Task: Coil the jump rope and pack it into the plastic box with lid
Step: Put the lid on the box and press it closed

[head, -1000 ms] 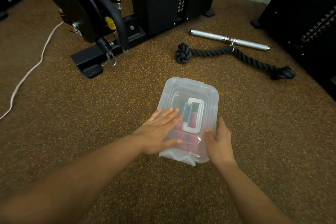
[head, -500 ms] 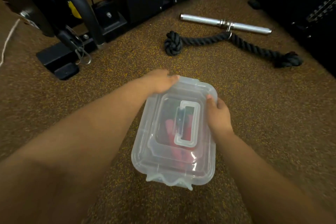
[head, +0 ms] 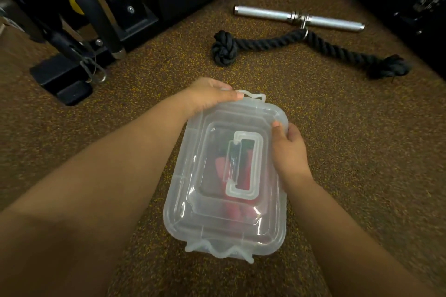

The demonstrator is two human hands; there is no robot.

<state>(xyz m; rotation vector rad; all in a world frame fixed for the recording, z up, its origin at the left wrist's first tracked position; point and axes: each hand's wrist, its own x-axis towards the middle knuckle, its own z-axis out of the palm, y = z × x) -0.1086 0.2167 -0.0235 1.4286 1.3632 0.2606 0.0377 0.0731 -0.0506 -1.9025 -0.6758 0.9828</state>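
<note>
Both forearms are bare, with no sleeve showing anywhere along them. The left hand and right hand wear nothing. Fingernails are short and plain.

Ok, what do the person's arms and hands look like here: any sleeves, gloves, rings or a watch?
Both forearms are bare as far as the frame shows, with no sleeves in view. The left hand and the right hand wear no gloves, and no rings, watch or wristband are visible. Fingernails look short and unpainted.

Speckled floor — plastic box, black rope, steel bar.
</note>
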